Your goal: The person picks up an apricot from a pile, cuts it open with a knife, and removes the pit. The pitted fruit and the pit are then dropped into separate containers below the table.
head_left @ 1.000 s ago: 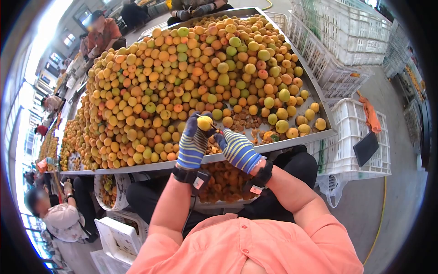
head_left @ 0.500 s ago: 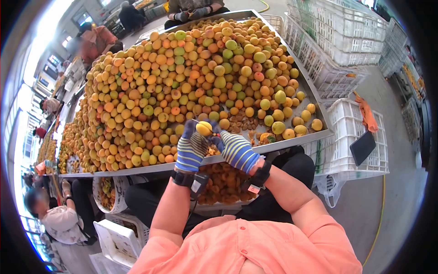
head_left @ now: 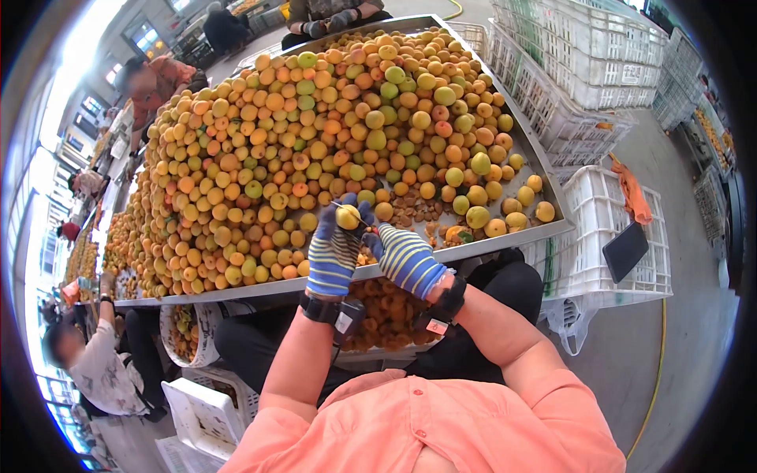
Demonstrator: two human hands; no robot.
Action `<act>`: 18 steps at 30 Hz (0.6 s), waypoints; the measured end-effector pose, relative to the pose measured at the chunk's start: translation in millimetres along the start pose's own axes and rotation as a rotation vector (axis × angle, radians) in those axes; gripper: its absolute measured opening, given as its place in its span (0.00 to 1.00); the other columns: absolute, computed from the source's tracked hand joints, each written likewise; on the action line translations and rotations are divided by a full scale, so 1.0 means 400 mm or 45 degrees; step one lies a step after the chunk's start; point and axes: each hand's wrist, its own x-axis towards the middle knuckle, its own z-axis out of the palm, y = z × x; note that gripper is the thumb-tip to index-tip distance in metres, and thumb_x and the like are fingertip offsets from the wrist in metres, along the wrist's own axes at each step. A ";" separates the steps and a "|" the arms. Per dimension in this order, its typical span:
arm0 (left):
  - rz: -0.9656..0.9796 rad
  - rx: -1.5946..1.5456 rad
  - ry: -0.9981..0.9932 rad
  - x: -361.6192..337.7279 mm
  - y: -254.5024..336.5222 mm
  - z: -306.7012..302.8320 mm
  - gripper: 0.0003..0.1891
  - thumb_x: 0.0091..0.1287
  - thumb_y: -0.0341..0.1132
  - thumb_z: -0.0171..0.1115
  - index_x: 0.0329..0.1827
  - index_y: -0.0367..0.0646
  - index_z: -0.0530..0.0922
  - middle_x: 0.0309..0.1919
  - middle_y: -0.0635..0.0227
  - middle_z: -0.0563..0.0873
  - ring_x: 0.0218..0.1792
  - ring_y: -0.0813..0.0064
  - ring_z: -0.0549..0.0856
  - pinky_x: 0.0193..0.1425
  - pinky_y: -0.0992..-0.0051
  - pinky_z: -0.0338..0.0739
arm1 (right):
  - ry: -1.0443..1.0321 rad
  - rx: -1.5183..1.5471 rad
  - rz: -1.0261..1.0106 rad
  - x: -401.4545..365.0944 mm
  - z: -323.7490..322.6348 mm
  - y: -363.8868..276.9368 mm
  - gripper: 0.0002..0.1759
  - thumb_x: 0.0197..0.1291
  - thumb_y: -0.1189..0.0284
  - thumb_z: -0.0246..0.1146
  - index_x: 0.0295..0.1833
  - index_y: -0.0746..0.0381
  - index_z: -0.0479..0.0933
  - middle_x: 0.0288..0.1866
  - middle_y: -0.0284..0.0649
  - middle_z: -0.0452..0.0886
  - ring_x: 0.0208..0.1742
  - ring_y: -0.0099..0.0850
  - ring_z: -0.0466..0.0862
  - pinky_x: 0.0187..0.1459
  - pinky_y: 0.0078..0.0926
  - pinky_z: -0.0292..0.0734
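Note:
My left hand (head_left: 333,248), in a blue and yellow striped glove with dark fingertips, holds a yellow apricot (head_left: 348,217) over the tray's near edge. My right hand (head_left: 404,251), gloved alike, is close beside the fruit on the right, its fingers pinched around something small and thin that I cannot make out. Beyond both hands a large heap of apricots (head_left: 260,165) fills much of the metal tray (head_left: 505,240). Brown pits (head_left: 416,206) lie just past my right hand. Below the tray edge, between my knees, are many orange-brown fruit halves (head_left: 386,315).
White crates (head_left: 583,71) are stacked at the right, and another crate (head_left: 599,236) carries a dark tablet (head_left: 626,252) and an orange cloth (head_left: 631,194). A white bucket (head_left: 206,331) stands at the lower left. Co-workers sit at the left and across the tray.
My left hand has moved slightly up with the apricot, and its fingers have shifted around it. The co-worker at the left has stretched an arm to the tray; another at the upper left leans down.

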 end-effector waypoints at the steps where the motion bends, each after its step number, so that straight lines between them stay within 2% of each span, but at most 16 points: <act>1: -0.124 -0.044 0.100 0.000 0.001 0.002 0.29 0.70 0.49 0.55 0.61 0.31 0.67 0.58 0.49 0.76 0.57 0.57 0.78 0.61 0.61 0.76 | 0.013 0.005 0.001 0.001 0.003 0.005 0.16 0.66 0.62 0.56 0.39 0.66 0.74 0.22 0.52 0.79 0.28 0.49 0.81 0.28 0.44 0.74; 3: -0.364 -0.141 0.300 -0.004 0.003 0.017 0.32 0.68 0.53 0.56 0.61 0.31 0.68 0.55 0.52 0.78 0.56 0.59 0.79 0.58 0.65 0.78 | 0.045 -0.011 -0.029 0.000 0.013 0.018 0.15 0.66 0.62 0.56 0.40 0.66 0.74 0.22 0.51 0.79 0.28 0.49 0.81 0.28 0.43 0.74; 4: -0.392 -0.207 0.188 -0.001 0.000 0.008 0.28 0.68 0.51 0.57 0.58 0.32 0.71 0.54 0.52 0.78 0.56 0.61 0.78 0.57 0.67 0.78 | 0.066 -0.031 -0.063 -0.001 0.020 0.027 0.15 0.65 0.63 0.56 0.40 0.66 0.74 0.22 0.51 0.79 0.28 0.49 0.81 0.29 0.43 0.74; 7: -0.301 -0.288 -0.168 0.027 -0.010 -0.042 0.26 0.69 0.51 0.56 0.53 0.33 0.72 0.57 0.49 0.75 0.59 0.59 0.75 0.60 0.61 0.75 | 0.064 -0.037 -0.070 -0.007 0.016 0.018 0.14 0.65 0.63 0.57 0.41 0.65 0.74 0.23 0.50 0.79 0.28 0.48 0.81 0.29 0.42 0.74; 8: -0.243 -0.163 -0.123 0.023 -0.012 -0.051 0.23 0.68 0.46 0.60 0.54 0.33 0.72 0.51 0.50 0.79 0.52 0.61 0.80 0.55 0.64 0.79 | 0.039 -0.049 -0.048 -0.005 0.015 0.018 0.14 0.65 0.63 0.57 0.41 0.65 0.74 0.23 0.50 0.80 0.28 0.48 0.81 0.29 0.42 0.75; 11: 0.074 0.490 0.146 0.002 -0.013 -0.011 0.20 0.68 0.40 0.61 0.54 0.33 0.73 0.47 0.53 0.82 0.45 0.64 0.83 0.50 0.69 0.81 | 0.000 -0.052 -0.009 -0.001 0.017 0.016 0.15 0.66 0.63 0.56 0.42 0.66 0.74 0.23 0.51 0.79 0.28 0.48 0.82 0.29 0.43 0.74; 12: 0.136 0.589 0.188 0.001 -0.012 -0.001 0.20 0.67 0.37 0.62 0.55 0.32 0.73 0.46 0.53 0.82 0.42 0.65 0.85 0.47 0.71 0.82 | -0.008 -0.050 -0.003 0.000 0.019 0.017 0.15 0.66 0.63 0.56 0.43 0.66 0.74 0.23 0.51 0.79 0.28 0.48 0.82 0.29 0.43 0.74; 14: 0.179 0.788 0.177 -0.003 0.001 0.012 0.20 0.67 0.37 0.63 0.55 0.32 0.72 0.47 0.52 0.82 0.43 0.63 0.85 0.48 0.70 0.82 | -0.003 0.045 0.008 0.006 0.035 0.028 0.15 0.66 0.64 0.56 0.43 0.67 0.74 0.23 0.51 0.79 0.28 0.49 0.81 0.29 0.44 0.73; 18: 0.218 0.951 0.097 -0.001 0.012 -0.005 0.21 0.64 0.35 0.64 0.55 0.31 0.71 0.47 0.50 0.82 0.45 0.61 0.85 0.49 0.67 0.82 | 0.010 0.196 -0.268 0.008 0.090 0.083 0.20 0.67 0.58 0.53 0.38 0.66 0.76 0.21 0.50 0.77 0.25 0.48 0.80 0.29 0.42 0.73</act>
